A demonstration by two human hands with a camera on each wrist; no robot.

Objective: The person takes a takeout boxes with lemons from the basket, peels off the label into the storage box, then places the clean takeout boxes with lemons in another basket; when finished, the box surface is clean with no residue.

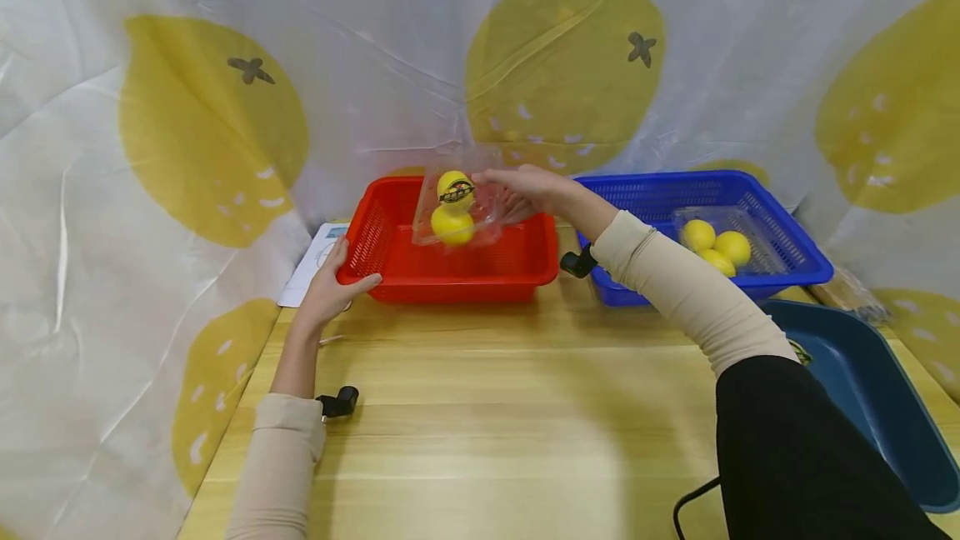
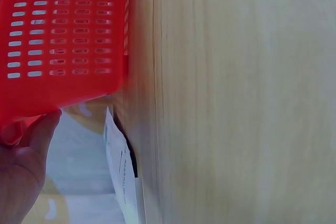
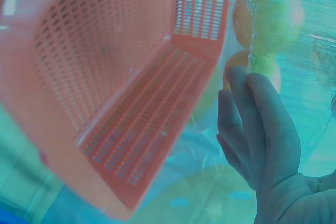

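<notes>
My right hand (image 1: 528,188) pinches the edge of a clear plastic box (image 1: 483,232) and holds it tilted over the red basket (image 1: 457,293). Round yellow fruits (image 1: 452,226) show inside the box, and a dark printed label is on it. In the right wrist view, the fingers (image 3: 268,124) lie against the clear plastic beside the fruits. At the basket's left end my left hand (image 1: 322,294) grips the rim, thumb along the front corner. The left wrist view shows that hand (image 2: 23,174) at the red basket's (image 2: 63,90) rim, some fingers hidden behind it.
Right of the red basket stands a blue basket (image 1: 675,187) holding a clear box of yellow fruits (image 1: 731,248). A dark blue tray (image 1: 885,390) lies nearer on the right. White printed paper (image 1: 303,273) sits by the left hand. A lemon-print curtain (image 1: 390,40) hangs behind the wooden table (image 1: 480,423).
</notes>
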